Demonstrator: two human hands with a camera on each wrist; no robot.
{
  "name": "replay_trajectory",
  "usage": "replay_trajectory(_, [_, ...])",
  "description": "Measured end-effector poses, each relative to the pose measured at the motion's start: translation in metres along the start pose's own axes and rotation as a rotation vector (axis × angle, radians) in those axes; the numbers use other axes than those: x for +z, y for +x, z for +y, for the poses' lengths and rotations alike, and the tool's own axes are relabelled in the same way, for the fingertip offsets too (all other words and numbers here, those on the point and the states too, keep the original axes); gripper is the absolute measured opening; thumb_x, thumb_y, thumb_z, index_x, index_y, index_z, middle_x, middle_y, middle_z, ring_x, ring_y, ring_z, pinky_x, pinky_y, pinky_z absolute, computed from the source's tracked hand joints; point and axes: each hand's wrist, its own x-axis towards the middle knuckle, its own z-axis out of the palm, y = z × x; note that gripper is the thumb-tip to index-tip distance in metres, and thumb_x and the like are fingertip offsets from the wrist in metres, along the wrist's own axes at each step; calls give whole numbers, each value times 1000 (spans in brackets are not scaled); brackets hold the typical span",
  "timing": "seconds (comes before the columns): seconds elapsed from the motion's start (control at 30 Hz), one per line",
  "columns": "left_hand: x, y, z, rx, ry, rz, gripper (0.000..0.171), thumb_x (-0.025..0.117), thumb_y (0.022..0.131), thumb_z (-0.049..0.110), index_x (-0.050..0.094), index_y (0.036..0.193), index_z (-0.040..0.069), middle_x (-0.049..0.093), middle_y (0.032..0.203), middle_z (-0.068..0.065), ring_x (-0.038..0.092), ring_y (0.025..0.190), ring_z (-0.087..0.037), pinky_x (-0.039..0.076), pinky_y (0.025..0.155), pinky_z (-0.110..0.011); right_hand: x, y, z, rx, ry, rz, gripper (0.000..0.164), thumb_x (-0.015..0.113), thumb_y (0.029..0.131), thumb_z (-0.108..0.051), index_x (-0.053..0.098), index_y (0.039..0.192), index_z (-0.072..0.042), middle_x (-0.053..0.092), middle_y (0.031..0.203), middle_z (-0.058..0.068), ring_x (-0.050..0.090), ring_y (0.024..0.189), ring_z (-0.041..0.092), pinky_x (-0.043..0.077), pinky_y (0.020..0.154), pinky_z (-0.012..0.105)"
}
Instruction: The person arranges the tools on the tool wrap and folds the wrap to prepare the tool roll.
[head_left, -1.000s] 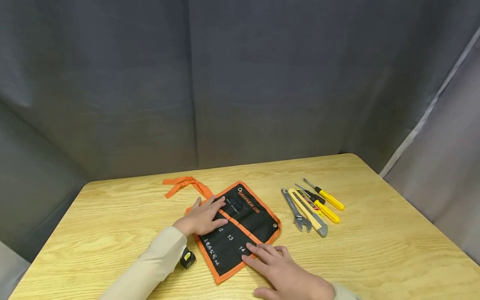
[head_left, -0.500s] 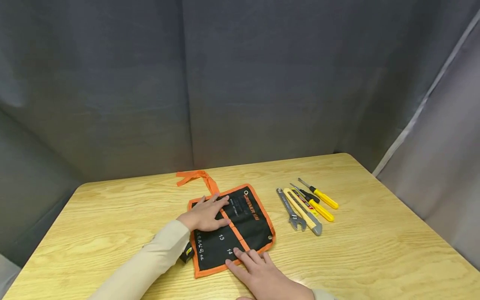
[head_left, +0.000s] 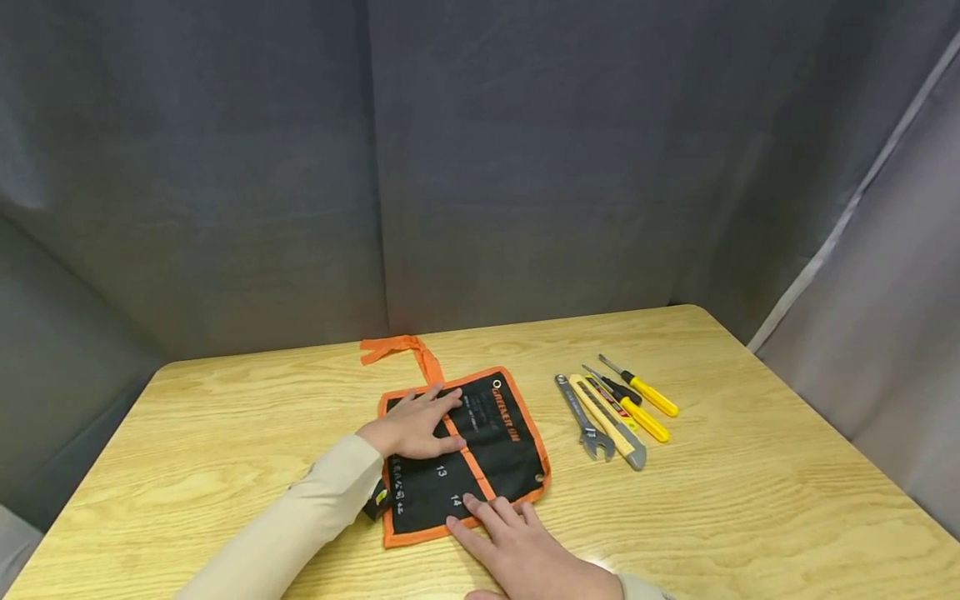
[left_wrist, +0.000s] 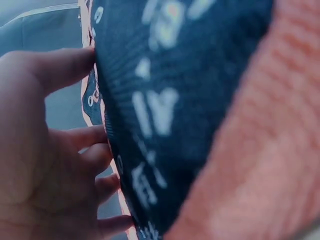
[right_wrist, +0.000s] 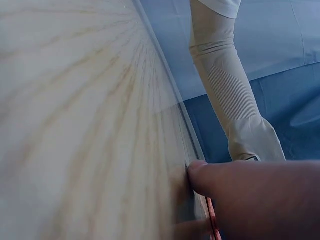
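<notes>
A black fabric tool pouch point(head_left: 506, 433) with orange edging, white numbers and an orange tie strap point(head_left: 427, 358) lies flat on the table. My left hand point(head_left: 415, 427) rests on its upper left part, fingers spread. At the lower right edge, the fingertips of my right hand point(head_left: 528, 554) touch the pouch, fingers extended. Close up in the left wrist view, the pouch point(left_wrist: 165, 115) fills the right side, with the left hand point(left_wrist: 45, 150) against it. Only part of the right hand point(right_wrist: 260, 195) shows in the right wrist view. Neither hand grips anything.
A small black tape measure point(head_left: 377, 500) sits by the pouch's left edge, partly hidden. To the right lie an adjustable wrench point(head_left: 581, 417), a yellow utility knife point(head_left: 609, 422) and yellow-handled screwdrivers point(head_left: 651, 397). Grey curtains point(head_left: 525, 167) stand behind the table.
The pouch has turned clockwise under both hands, and its strap has swung to the right. The right hand has shifted left with it. The tools on the right have stayed put.
</notes>
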Motion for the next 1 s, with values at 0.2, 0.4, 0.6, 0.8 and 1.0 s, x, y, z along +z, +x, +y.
replay_trajectory(0.2, [2, -6, -5, 40, 30, 18, 69, 53, 93, 54, 41, 147, 14, 25, 159, -3, 17, 148, -29, 17, 117, -54, 1, 1, 0, -20, -22, 13, 63, 31, 98, -61, 36, 150, -24, 43, 146, 7, 45, 117, 24, 43, 81, 47])
replay_trajectory(0.4, [5, -20, -10, 77, 40, 87, 69, 57, 92, 51, 43, 144, 8, 27, 158, -10, 17, 148, -32, 20, 115, -56, 0, 1, 1, 1, 1, -5, 64, 32, 97, -62, 36, 149, -25, 42, 147, 6, 43, 116, 22, 41, 80, 46])
replay_trajectory(0.6, [5, -45, -14, 80, -32, 164, 72, 61, 90, 49, 45, 142, 2, 31, 155, -17, 23, 145, -39, 24, 113, -57, 0, 1, 2, 6, -1, 15, 64, 33, 97, -62, 38, 149, -25, 43, 145, 7, 44, 116, 22, 40, 79, 44])
replay_trajectory(0.8, [6, -75, -16, 58, -80, 236, 84, 68, 81, 57, 44, 142, 3, 34, 153, -17, 28, 141, -42, 28, 110, -60, 1, 2, 1, 8, 5, 15, 65, 33, 96, -64, 38, 149, -25, 42, 146, 6, 41, 114, 20, 35, 76, 37])
replay_trajectory(1.0, [13, -91, -22, 27, -72, 205, 109, 78, 62, 67, 42, 143, 2, 31, 152, -23, 30, 138, -46, 31, 106, -62, -2, -1, 2, 0, 0, 37, 63, 36, 97, -61, 39, 148, -25, 42, 146, 7, 40, 114, 19, 32, 74, 33])
